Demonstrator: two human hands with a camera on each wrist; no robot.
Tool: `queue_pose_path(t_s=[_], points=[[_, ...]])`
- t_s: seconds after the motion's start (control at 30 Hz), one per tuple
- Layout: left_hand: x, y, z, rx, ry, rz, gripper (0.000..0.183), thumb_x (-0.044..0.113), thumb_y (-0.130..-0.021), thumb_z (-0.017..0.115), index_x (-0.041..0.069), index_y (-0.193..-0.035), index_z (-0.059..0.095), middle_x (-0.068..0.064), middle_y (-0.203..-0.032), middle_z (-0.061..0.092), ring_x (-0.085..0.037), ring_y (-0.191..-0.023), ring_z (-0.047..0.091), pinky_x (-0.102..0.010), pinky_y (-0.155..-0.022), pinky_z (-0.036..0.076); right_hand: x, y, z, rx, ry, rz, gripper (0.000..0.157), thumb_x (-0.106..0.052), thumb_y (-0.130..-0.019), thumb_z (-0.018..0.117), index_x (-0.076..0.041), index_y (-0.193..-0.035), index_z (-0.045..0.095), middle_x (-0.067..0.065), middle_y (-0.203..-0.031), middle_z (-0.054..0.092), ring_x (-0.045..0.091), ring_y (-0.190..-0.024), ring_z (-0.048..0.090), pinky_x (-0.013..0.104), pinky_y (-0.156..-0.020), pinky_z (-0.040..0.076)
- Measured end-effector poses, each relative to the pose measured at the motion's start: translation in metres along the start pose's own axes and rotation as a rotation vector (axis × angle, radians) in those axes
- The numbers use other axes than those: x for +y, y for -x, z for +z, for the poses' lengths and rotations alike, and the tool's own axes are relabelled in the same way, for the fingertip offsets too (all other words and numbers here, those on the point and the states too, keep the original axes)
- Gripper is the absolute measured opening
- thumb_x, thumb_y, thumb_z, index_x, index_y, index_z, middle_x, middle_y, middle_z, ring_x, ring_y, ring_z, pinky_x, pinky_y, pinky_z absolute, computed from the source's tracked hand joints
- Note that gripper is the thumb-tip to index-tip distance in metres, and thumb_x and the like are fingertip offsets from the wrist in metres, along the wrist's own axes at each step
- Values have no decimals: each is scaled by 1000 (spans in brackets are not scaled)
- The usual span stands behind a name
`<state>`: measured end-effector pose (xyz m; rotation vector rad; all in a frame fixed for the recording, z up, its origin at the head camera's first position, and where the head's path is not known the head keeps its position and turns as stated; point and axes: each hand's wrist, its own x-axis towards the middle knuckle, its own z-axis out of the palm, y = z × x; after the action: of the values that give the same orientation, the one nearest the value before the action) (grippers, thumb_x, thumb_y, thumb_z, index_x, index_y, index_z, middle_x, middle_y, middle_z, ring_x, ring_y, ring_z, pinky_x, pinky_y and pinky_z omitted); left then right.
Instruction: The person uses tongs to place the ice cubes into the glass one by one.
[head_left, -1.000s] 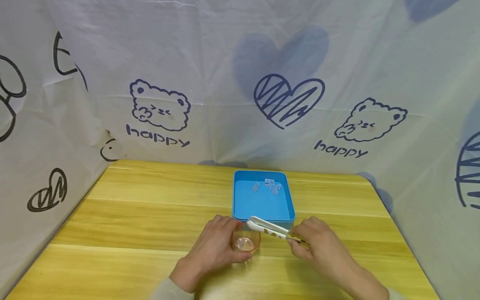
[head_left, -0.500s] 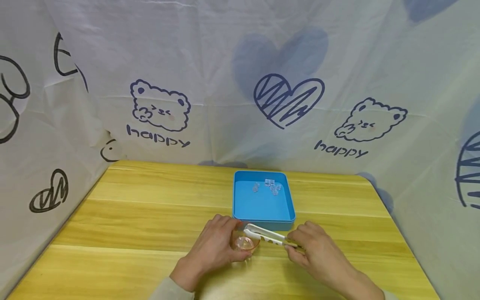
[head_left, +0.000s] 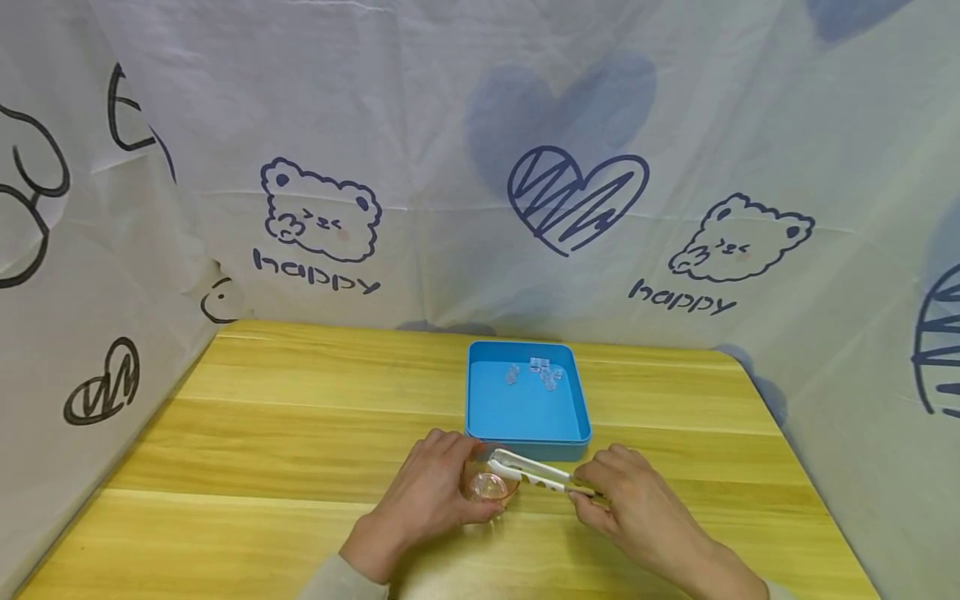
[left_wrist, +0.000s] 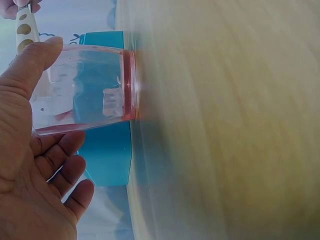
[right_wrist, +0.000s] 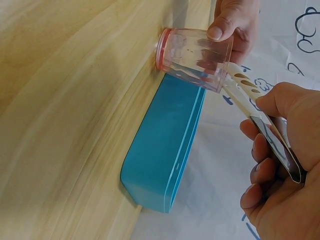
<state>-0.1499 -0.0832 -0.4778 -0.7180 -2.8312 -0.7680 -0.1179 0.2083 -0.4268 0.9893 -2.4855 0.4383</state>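
My left hand (head_left: 429, 487) grips a clear, pink-tinted cup (left_wrist: 97, 75) by its side, thumb and fingers on opposite walls. The cup stands upright on the table. Through its wall, a small clear cube (left_wrist: 112, 102) shows near the bottom in the left wrist view. My right hand (head_left: 637, 504) holds a pair of tongs (head_left: 536, 471), white with gold-brown spots and metal toward the handle end. The tongs' tips are at the cup's mouth and seem to dip just inside the rim. Whether they pinch anything is unclear.
A blue square tray (head_left: 517, 421) stands right behind the cup. Several clear cubes (head_left: 542, 367) lie toward its back right. The wooden table (head_left: 300, 400) backs onto a white printed cloth (head_left: 450, 250), which also rises at both sides.
The tongs have moved slightly left and down, from above the cup's rim into its mouth, and the right hand shifted with them. The left hand and cup stay in place.
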Motion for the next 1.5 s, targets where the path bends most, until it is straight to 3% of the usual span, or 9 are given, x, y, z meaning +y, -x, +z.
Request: queue_pose_path(t_s=[0.8,1.5], points=[[0,0,0,4,1,-3,66,58,-77,87,17,-125,70,5,-116,70,-16,-108,56,-42,-98,49,2,2,2,33,-6,-32,16,-16,-83,83,-20,-93,71,-17,-85,59,0,-79,44,27,-72,45],[-1,-1,2,-4,0,-5,66,60,-78,85,18,-127,70,6,-119,70,-17,-110,56,-43,-99,49,-1,2,2,19,59,11,19,-21,-81,85,-19,-93,72,-16,-83,60,0,-79,44,29,-72,45]])
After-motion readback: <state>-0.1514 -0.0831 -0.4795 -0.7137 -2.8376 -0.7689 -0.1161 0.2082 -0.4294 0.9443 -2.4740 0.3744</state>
